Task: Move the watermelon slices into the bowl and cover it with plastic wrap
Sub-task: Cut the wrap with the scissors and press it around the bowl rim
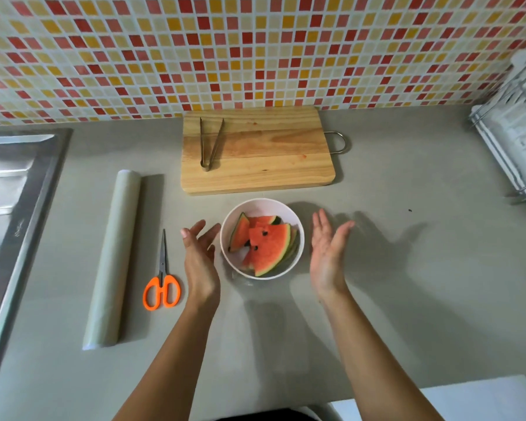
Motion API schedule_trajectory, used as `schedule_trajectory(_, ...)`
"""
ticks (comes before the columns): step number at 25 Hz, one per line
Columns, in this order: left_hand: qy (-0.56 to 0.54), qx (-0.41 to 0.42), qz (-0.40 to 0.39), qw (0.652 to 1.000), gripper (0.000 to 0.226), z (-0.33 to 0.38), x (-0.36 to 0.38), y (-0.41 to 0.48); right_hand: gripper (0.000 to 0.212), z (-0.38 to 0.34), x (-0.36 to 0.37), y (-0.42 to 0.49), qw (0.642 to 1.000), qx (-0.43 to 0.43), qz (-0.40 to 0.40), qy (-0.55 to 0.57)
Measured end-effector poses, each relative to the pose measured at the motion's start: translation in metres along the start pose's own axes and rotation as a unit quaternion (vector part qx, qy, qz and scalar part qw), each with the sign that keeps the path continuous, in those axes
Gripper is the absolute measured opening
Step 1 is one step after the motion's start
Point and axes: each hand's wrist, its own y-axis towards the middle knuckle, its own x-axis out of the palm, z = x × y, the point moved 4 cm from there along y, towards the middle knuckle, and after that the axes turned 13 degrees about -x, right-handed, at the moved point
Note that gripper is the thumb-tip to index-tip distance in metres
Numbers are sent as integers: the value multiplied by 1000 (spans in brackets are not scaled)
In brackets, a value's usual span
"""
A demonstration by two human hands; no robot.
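A white bowl (227, 235) stands on the grey counter and holds several watermelon slices (266, 246). Clear plastic film seems to lie over the bowl, with a crumpled edge (243, 279) showing at its near side. My left hand (199, 256) hovers just left of the bowl, palm toward it, fingers straight. My right hand (327, 253) hovers just right of it, palm inward, fingers spread. Neither hand touches the bowl or holds anything. The plastic wrap roll (116, 256) lies lengthwise to the left.
Orange-handled scissors (162, 284) lie between the roll and my left hand. A wooden cutting board (271, 159) with metal tongs (210, 144) sits behind the bowl. A steel sink (9, 214) is at the left, a wire rack (516, 138) at the right.
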Motion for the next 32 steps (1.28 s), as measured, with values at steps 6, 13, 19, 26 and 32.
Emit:
schedule_trajectory(6,28,-41,-126,991,60,5,26,1,92,26,14,-13,998,51,-45,-11)
schedule_trajectory(13,101,-34,-124,986,73,10,16,6,77,9,-4,-19,987,27,81,-133)
schedule_trajectory(19,179,-33,-94,979,76,28,13,7,76,9,8,-42,991,61,82,-84)
schedule_trajectory(26,100,-23,165,981,51,-7,-23,-55,75,-37,19,35,994,-96,32,-51)
schedule_trajectory(32,148,2,-2,989,66,39,5,3,78,-3,5,-2,991,16,34,-129)
